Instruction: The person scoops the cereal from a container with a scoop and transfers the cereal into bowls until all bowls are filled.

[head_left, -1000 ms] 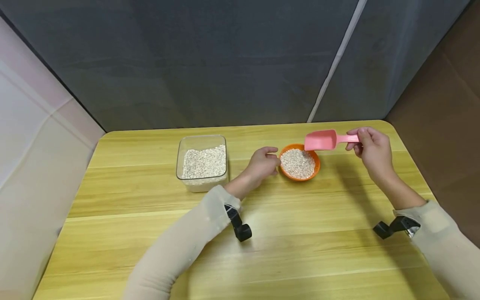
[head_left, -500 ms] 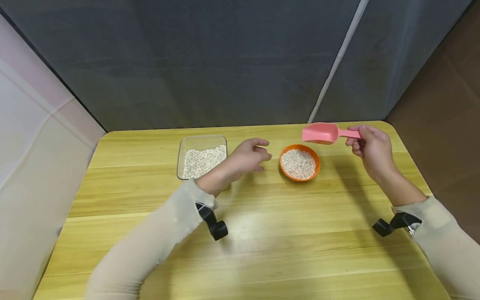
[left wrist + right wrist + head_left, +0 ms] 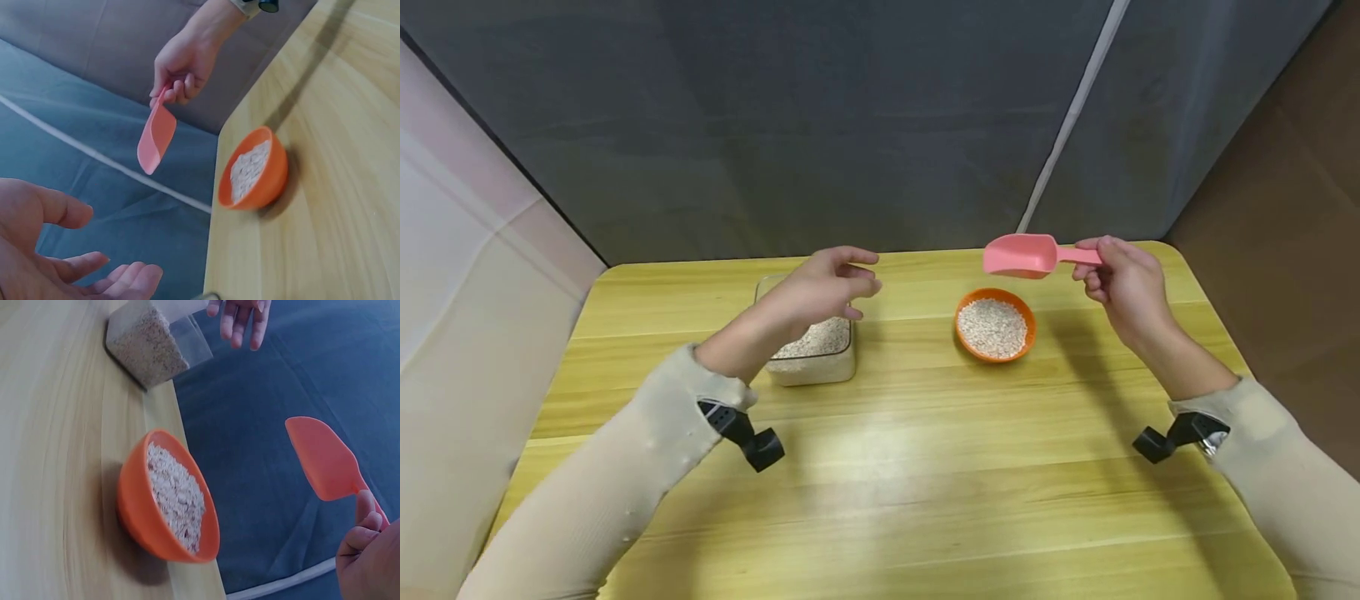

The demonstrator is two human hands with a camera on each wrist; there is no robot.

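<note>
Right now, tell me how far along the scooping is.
Done: the bowl is heaped with grain. In hand: the right hand holds the scoop above the table, apparently empty; the left hand hovers open over the tub. Left: grain remains in the tub.

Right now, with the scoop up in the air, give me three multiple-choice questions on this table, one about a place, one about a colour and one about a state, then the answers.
1. Where is the left hand?
A. over the clear container
B. inside the orange bowl
C. flat on the table

2. What colour is the scoop?
A. blue
B. pink
C. green

3. What is in the orange bowl?
A. nothing
B. water
C. pale grains

Answers:
1 A, it hovers above the clear container, fingers loose.
2 B, the right hand holds the scoop by its handle.
3 C, grains fill the bowl.
</note>
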